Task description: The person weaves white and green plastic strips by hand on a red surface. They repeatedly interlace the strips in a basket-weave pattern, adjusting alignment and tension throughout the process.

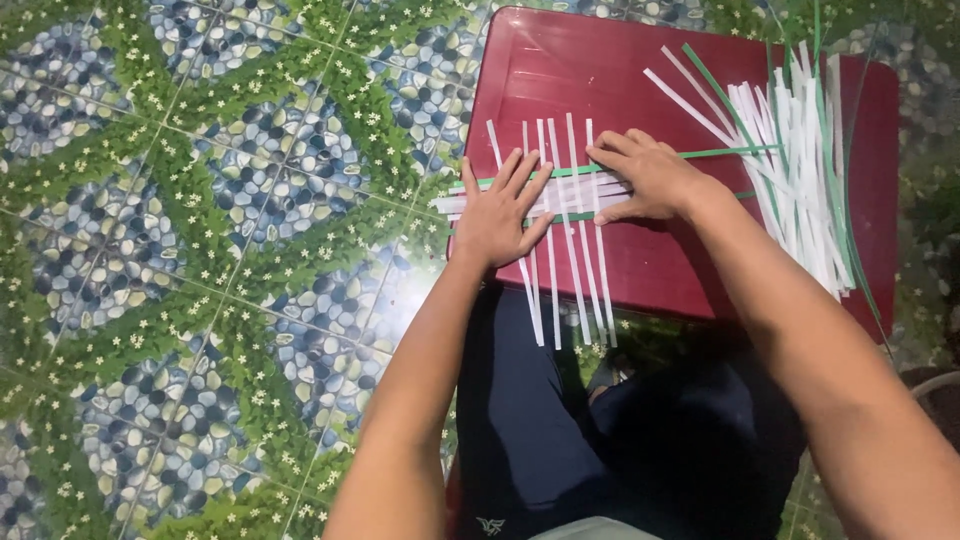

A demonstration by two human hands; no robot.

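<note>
The step in hand looks like weaving: both hands press flat on a small mat of interlaced strips that lies on the near left part of the dark red surface. White strips run upright away from the person, white and green strips cross them sideways, and the long ends of the upright ones hang past the near edge of the red surface over the person's dark trousers.

The left hand lies on the left end of the mat with its fingers spread apart and flat, gripping nothing. The right hand lies on the right end of the mat, fingers close together and flat, pinning the crossing strips; it too clamps nothing.

A loose pile of spare strips, mostly white with a few green, lies on the right part of the red surface, fanned out and reaching past its far edge.

By my judgement the next move calls for keeping one hand down so the weave does not slip, while the other lifts alternate upright strips or fetches a fresh strip from the pile.

For room: the far left part of the red surface is bare. The mat's left ends stick out over the left edge, above the patterned floor tiles, so there is little margin there.
</note>
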